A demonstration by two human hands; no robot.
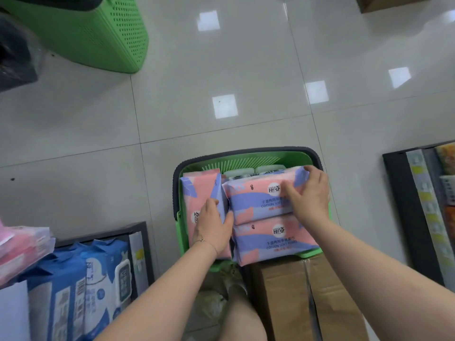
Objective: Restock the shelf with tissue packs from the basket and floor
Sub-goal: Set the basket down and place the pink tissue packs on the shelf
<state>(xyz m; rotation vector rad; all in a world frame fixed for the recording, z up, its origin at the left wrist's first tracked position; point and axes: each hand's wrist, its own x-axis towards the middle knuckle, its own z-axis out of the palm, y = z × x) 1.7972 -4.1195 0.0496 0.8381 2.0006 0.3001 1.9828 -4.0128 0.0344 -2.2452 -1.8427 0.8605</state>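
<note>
Fingers [212,204] curled: L hand [214,226] on upright pack [200,190], R hand [310,196] on top pack [256,205].

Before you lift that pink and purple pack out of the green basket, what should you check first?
1. Right hand grips the top pack at its right end: ok.
2. Left hand grips it too: cannot tell; it sits at the gap beside the upright pack.
3. Nothing lies on the top pack: ok.
4. Nothing above the basket blocks the way up: ok.
5. Room on the shelf: cannot tell; blue packs fill the part in view.
</note>
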